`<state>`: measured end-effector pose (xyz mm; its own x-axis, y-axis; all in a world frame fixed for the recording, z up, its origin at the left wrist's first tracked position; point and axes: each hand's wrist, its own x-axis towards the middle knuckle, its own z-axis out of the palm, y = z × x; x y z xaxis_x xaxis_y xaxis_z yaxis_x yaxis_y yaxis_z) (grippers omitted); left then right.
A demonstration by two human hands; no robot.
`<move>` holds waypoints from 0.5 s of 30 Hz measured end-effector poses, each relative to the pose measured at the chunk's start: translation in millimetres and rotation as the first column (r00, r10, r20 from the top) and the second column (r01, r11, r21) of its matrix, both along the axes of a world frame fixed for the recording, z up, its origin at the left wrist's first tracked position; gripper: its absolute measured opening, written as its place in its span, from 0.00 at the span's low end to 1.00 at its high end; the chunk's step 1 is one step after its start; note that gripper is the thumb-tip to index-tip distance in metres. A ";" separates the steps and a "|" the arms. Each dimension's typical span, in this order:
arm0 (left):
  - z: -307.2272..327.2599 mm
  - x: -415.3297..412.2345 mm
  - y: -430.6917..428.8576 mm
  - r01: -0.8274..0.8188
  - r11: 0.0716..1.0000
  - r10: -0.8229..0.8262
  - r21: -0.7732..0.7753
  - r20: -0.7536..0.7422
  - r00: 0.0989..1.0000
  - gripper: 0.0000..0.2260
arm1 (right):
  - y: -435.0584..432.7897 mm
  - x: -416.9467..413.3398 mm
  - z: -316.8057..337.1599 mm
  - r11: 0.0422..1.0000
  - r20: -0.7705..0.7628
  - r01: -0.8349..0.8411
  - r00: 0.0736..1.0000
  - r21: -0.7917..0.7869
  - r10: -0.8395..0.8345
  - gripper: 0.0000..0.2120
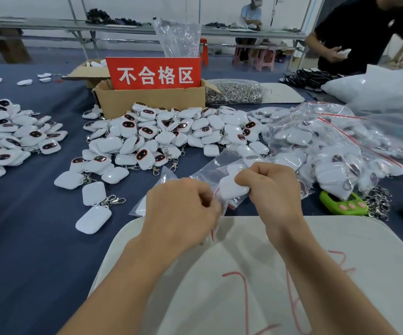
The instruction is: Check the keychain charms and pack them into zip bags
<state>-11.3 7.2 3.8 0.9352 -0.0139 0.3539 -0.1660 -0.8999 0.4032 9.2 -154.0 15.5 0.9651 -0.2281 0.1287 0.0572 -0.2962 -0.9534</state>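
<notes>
My right hand (271, 189) grips a white keychain charm (232, 188) just beyond the white board's far edge. My left hand (183, 209) pinches the red-striped mouth of a clear zip bag (216, 223) right beside the charm. Whether the charm is partly inside the bag cannot be told. A big heap of loose white charms (166, 134) with dark faces and metal clasps lies ahead on the blue cloth. More empty zip bags (210, 170) lie flat just past my hands.
A cardboard box (152, 100) with a red sign stands behind the heap. Bagged charms (328, 146) pile up at the right, another loose heap (9, 134) at the left. A green counter (343, 204) lies right of my hands. A white board (256, 286) lies under my forearms. Another person (355, 32) works far right.
</notes>
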 end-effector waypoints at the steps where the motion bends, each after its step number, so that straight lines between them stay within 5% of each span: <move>1: -0.1 0.3 0.9 0.004 0.996 -0.004 -0.089 -0.007 1.000 0.14 | 1.2 0.0 0.3 0.999 -0.004 -0.031 1.000 0.042 0.031 0.13; 6: -1.7 -3.5 1.8 0.077 0.941 -0.045 -0.328 0.104 0.994 0.08 | 6.9 2.1 -1.4 0.987 -0.008 -0.115 0.993 0.111 0.116 0.10; 15: 1.9 -7.9 2.0 0.169 0.898 -0.002 -0.406 0.380 0.925 0.08 | 27.1 -12.1 -5.6 0.906 0.018 -0.423 0.906 -0.009 0.423 0.22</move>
<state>-19.2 9.2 5.7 0.7424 0.1411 0.6549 -0.4427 -0.6304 0.6377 -2.9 -126.9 9.8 0.9682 0.2020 0.1478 0.1961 -0.2452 -0.9494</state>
